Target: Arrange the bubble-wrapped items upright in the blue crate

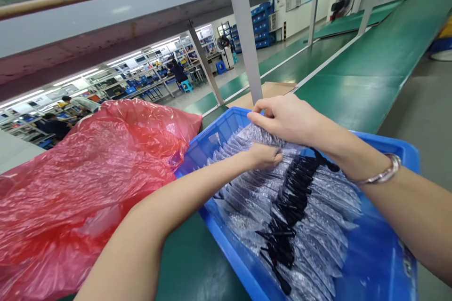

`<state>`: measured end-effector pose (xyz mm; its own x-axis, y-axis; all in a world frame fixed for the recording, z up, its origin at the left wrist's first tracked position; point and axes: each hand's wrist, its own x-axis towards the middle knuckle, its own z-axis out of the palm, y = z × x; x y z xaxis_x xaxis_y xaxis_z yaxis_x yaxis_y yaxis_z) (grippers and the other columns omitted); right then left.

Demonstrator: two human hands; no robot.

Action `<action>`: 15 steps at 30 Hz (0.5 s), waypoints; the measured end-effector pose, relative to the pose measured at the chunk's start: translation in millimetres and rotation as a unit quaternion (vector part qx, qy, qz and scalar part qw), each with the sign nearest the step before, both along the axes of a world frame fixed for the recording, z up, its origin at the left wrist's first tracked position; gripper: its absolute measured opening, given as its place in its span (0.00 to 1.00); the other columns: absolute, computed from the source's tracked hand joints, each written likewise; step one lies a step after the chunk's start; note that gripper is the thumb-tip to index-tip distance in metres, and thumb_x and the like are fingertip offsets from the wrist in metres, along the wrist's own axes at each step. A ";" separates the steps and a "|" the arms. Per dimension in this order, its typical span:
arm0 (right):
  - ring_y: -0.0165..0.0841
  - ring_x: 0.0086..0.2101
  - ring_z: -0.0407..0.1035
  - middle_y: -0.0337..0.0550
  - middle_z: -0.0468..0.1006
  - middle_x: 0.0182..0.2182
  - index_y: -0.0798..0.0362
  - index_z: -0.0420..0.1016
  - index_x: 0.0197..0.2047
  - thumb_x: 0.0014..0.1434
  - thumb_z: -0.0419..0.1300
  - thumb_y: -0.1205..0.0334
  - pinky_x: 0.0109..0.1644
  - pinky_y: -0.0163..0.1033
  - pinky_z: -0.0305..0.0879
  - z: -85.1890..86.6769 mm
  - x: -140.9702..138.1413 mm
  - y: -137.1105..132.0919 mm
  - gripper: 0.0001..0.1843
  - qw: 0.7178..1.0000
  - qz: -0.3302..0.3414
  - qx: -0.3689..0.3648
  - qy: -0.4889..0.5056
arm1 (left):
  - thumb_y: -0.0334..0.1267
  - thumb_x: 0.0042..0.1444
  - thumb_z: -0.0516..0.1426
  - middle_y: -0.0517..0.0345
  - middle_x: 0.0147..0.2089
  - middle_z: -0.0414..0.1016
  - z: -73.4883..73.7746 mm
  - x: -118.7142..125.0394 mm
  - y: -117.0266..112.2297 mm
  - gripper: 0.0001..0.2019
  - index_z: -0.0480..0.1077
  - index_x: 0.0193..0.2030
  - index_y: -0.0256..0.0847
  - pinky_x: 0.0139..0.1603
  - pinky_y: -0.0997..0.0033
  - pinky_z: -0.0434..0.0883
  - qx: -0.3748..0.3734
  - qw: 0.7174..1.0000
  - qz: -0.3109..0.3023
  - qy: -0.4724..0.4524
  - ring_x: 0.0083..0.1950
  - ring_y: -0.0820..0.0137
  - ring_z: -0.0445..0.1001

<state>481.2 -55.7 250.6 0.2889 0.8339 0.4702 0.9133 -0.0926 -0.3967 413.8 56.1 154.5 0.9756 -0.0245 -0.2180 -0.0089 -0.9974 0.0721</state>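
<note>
The left hand [263,156] and right hand [286,117] pinch silvery bags [335,207] at twelve o'clock in the blue bin [379,254]; red plastic [88,174] lies at nine o'clock.

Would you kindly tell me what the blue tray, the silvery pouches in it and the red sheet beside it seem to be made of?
Blue tray: rigid moulded plastic, smooth with a slight sheen.
Pouches: probably metallised bubble film, as they look silvery, crinkled and bumpy; not certain.
Red sheet: thin translucent plastic film, glossy and wrinkled.
</note>
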 end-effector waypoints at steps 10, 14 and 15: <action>0.41 0.35 0.74 0.46 0.83 0.34 0.51 0.82 0.37 0.66 0.56 0.55 0.36 0.46 0.63 -0.5 13.7 3.0 0.15 0.998 -0.032 0.052 0.009 | 0.32 0.69 0.52 0.53 0.45 0.81 60.0 -115.3 -88.7 0.10 0.75 0.40 0.38 0.55 0.72 0.71 -0.230 0.943 -0.179 0.163 0.47 0.68 0.77; 0.43 0.38 0.75 0.48 0.83 0.36 0.51 0.83 0.37 0.66 0.56 0.54 0.39 0.47 0.65 -3.3 9.4 4.3 0.15 0.998 -0.036 0.045 0.002 | 0.39 0.71 0.49 0.51 0.41 0.81 55.0 -136.2 -108.1 0.16 0.73 0.34 0.39 0.56 0.67 0.72 -0.227 0.936 -0.161 0.214 0.44 0.65 0.77; 0.44 0.39 0.75 0.49 0.83 0.37 0.51 0.83 0.37 0.66 0.56 0.54 0.41 0.48 0.66 -4.2 8.5 4.8 0.15 0.999 -0.033 0.044 -0.001 | 0.41 0.72 0.47 0.51 0.41 0.82 54.2 -138.2 -110.0 0.18 0.73 0.34 0.39 0.56 0.64 0.72 -0.223 0.937 -0.151 0.220 0.44 0.63 0.77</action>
